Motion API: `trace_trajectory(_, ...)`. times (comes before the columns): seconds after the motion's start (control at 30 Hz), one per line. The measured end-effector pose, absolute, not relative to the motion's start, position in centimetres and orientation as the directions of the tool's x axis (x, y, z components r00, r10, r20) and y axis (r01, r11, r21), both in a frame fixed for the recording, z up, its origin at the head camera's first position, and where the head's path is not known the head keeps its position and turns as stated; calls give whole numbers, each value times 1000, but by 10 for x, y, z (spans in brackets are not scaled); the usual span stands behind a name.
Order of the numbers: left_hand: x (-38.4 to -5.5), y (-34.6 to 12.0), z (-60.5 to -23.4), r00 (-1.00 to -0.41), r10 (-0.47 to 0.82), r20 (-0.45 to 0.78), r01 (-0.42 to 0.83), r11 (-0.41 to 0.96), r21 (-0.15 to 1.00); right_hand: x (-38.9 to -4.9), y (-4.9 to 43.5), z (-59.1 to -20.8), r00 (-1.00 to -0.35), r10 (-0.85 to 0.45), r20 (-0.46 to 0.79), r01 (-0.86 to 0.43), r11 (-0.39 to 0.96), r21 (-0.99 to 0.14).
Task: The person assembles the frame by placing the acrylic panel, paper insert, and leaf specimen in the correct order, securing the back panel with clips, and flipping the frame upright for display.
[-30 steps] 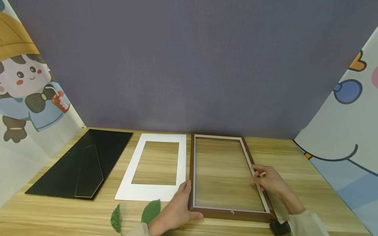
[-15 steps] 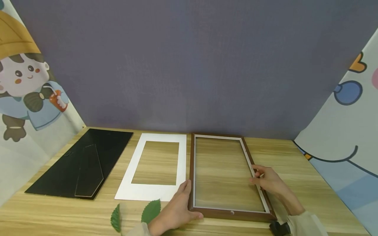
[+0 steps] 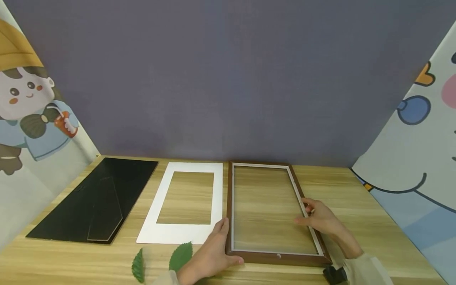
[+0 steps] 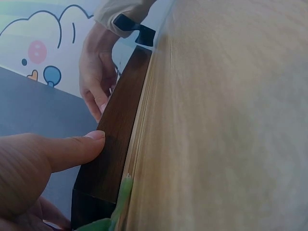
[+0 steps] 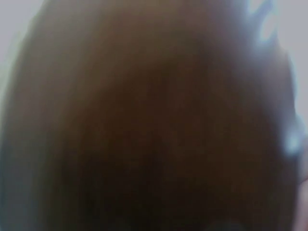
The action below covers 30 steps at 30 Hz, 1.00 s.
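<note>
A grey-purple backdrop [image 3: 228, 79] of matte fabric-like texture stands behind our wood-grained table [image 3: 363, 221]. Our left hand [image 3: 211, 255] grips the near left corner of the brown picture frame [image 3: 256, 257], thumb pressed along its near rail. Our right hand [image 3: 322, 217] bends loosely over the right rail, thumb and forefinger parted; we cannot tell whether it has hold. The rectangular frame lies flat, with a pale inner lip. Just left lie a flat white mat [image 3: 174, 233], two serrated green leaves [image 3: 181, 255] nearer us, then a black backing board [image 3: 75, 206].
</note>
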<state>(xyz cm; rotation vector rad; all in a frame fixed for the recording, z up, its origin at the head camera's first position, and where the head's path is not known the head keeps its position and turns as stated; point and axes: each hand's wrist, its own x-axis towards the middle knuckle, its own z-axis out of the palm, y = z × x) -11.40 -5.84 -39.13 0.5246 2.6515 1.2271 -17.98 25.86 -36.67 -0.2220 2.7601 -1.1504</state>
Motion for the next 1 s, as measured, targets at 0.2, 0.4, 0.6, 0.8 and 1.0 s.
trace_trajectory(0.2,-114,-59,-392,-925,381,0,249,604,757,-180,258,-368,-978,-193,-76,-86,709,-700)
trace_trajectory(0.4,-114,-59,-392,-924,382,-4,246,602,760,-180,257,-370,-978,-198,-68,-101,733,-672)
trace_trajectory(0.6,-113,-59,-391,-922,386,2,252,598,761,-180,256,-370,-982,-182,-59,-102,760,-642)
trace_trajectory(0.8,-113,-59,-391,-921,389,3,255,598,760,-180,256,-369,-982,-180,-64,-97,758,-645)
trace_trajectory(1.0,-113,-59,-392,-923,385,0,248,596,764,-180,256,-368,-980,-187,-72,-94,747,-658)
